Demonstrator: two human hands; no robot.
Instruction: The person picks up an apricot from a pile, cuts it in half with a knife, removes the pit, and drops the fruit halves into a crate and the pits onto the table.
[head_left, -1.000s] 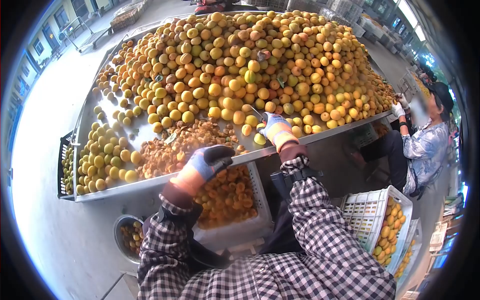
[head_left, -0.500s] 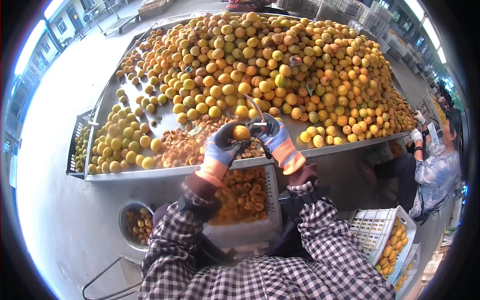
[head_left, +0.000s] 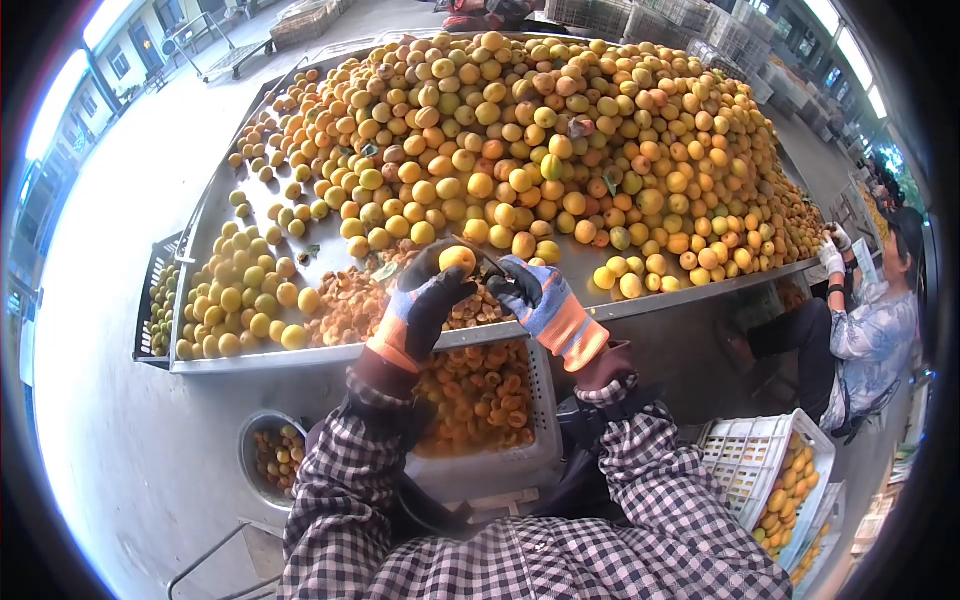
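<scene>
My left hand (head_left: 425, 308), in a black, blue and orange glove, is closed around a yellow-orange apricot (head_left: 457, 260). My right hand (head_left: 545, 300), gloved alike, grips a thin curved knife (head_left: 486, 258), its blade up against the apricot. Most of the knife's handle is hidden by the fingers. Both hands are over the near edge of a metal table (head_left: 690, 294). Behind them rises a large heap of whole apricots (head_left: 560, 130). A pile of brownish pits or scraps (head_left: 350, 303) lies just left of my left hand.
Below the table edge, a white crate (head_left: 545, 400) holds apricot halves (head_left: 480, 390). A metal bucket (head_left: 250, 452) with brownish fruit stands at left. Another white crate (head_left: 735, 460) of fruit sits at lower right. A co-worker (head_left: 868, 335) in white gloves is at the right.
Both hands have shifted slightly left. My left hand has turned, raising the apricot a little, and the knife blade has swung from pointing up and away to lying against the apricot.
</scene>
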